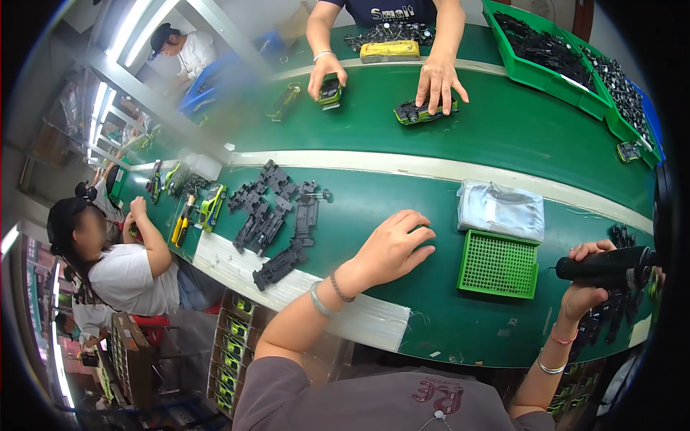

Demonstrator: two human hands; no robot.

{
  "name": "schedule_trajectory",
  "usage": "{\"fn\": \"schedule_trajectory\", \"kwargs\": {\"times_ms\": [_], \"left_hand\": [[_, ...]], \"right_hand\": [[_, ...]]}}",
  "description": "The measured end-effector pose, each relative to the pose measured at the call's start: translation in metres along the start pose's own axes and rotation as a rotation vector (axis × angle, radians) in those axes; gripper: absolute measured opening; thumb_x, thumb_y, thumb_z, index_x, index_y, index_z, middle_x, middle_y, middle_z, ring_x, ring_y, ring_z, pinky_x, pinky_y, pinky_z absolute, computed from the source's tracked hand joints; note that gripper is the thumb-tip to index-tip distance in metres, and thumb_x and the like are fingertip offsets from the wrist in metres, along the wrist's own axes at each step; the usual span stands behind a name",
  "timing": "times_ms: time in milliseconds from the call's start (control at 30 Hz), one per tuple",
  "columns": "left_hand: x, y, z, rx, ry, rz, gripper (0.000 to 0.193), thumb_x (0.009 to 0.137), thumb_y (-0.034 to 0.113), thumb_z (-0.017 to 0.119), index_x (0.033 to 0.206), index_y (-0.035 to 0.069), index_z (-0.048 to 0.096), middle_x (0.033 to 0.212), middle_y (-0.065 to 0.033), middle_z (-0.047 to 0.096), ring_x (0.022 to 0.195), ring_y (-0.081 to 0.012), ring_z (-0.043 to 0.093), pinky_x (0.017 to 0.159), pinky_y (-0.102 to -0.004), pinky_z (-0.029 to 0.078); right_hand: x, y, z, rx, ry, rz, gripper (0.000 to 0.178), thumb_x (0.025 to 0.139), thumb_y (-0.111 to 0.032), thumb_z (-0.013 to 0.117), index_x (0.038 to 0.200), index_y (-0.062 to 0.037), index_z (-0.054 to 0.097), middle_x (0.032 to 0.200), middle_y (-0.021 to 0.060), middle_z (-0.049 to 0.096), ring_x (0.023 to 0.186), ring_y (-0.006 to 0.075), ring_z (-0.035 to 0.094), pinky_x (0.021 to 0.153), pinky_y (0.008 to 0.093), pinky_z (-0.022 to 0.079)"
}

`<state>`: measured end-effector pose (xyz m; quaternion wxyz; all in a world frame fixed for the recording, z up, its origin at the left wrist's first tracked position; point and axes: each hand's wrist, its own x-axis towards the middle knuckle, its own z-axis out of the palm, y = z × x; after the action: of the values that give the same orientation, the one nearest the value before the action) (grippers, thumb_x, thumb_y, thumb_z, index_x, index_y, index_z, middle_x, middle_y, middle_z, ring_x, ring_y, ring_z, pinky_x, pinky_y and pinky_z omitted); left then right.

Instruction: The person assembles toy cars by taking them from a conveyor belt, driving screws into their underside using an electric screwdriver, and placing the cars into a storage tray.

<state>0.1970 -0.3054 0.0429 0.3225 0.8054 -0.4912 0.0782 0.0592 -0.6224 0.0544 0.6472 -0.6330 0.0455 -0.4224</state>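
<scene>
You have a long green work table (445,327) across most of the frame, with a pale divider strip (402,165) curving along its length. A person in a white top (147,276) sits at the left of the frame. At the upper right stands a green plastic bin (604,108) heaped with black parts. Black plastic chassis-like parts (305,219) lie in a loose cluster left of centre. Right of centre sits a pale blue packet in clear plastic (501,210), and just below it a bright green perforated tray (498,266).

At the right of the frame, your right hand (581,298) closes its fingers and thumb around a black cylindrical handheld tool (604,269), held roughly level. Your left hand (392,248), near the centre, is open, fingers loosely spread, holding nothing; you cannot tell whether it touches the table. The tray is just to its right.

A yellow-green toy car (211,207) lies left of the chassis parts, beside yellow-handled tools (180,228).
</scene>
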Motion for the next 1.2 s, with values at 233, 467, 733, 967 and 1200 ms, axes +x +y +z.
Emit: {"fn": "schedule_trajectory", "kwargs": {"times_ms": [233, 467, 733, 967, 1200], "left_hand": [[-0.001, -0.001, -0.002, -0.020, -0.005, -0.003, 0.019, 0.078, 0.012, 0.066, 0.091, 0.003, 0.056, 0.097, -0.0118, 0.056, 0.093, -0.0306, 0.054, 0.081, -0.0387, 0.046], [0.000, -0.003, 0.000, -0.030, -0.002, -0.023, 0.019, 0.078, 0.012, 0.067, 0.093, 0.004, 0.059, 0.099, -0.0102, 0.057, 0.093, -0.0293, 0.055, 0.079, -0.0369, 0.048], [-0.009, -0.008, 0.004, -0.047, 0.023, -0.017, 0.017, 0.079, 0.017, 0.065, 0.089, 0.005, 0.058, 0.096, -0.0099, 0.057, 0.094, -0.0293, 0.054, 0.082, -0.0390, 0.045], [-0.009, -0.011, 0.010, -0.041, 0.020, -0.033, 0.017, 0.079, 0.016, 0.065, 0.089, 0.005, 0.058, 0.095, -0.0099, 0.056, 0.092, -0.0287, 0.054, 0.082, -0.0390, 0.045], [-0.014, -0.014, 0.010, -0.051, 0.047, -0.028, 0.017, 0.079, 0.021, 0.065, 0.086, 0.007, 0.059, 0.090, -0.0083, 0.056, 0.089, -0.0276, 0.053, 0.080, -0.0389, 0.044]], "right_hand": [[-0.001, -0.002, 0.005, -0.139, -0.009, -0.028, 0.090, 0.067, -0.076, 0.057, 0.112, -0.0011, 0.040, 0.082, 0.0065, 0.048, 0.075, 0.0156, 0.049, 0.074, 0.0302, 0.043], [0.002, 0.002, -0.009, -0.125, -0.031, 0.013, 0.082, 0.072, -0.073, 0.056, 0.108, -0.0009, 0.042, 0.086, 0.0072, 0.045, 0.079, 0.0158, 0.047, 0.075, 0.0293, 0.042], [0.001, 0.008, -0.011, -0.147, -0.090, 0.010, 0.082, 0.073, -0.071, 0.057, 0.108, 0.0016, 0.042, 0.089, 0.0076, 0.046, 0.083, 0.0169, 0.047, 0.077, 0.0300, 0.040], [0.007, 0.014, -0.027, -0.116, -0.143, 0.037, 0.082, 0.075, -0.067, 0.059, 0.114, 0.0039, 0.043, 0.091, 0.0088, 0.046, 0.087, 0.0184, 0.047, 0.080, 0.0313, 0.040], [0.009, 0.016, -0.026, -0.163, -0.188, 0.009, 0.081, 0.077, -0.066, 0.057, 0.113, 0.0043, 0.042, 0.091, 0.0090, 0.046, 0.087, 0.0179, 0.046, 0.082, 0.0308, 0.039]]}}
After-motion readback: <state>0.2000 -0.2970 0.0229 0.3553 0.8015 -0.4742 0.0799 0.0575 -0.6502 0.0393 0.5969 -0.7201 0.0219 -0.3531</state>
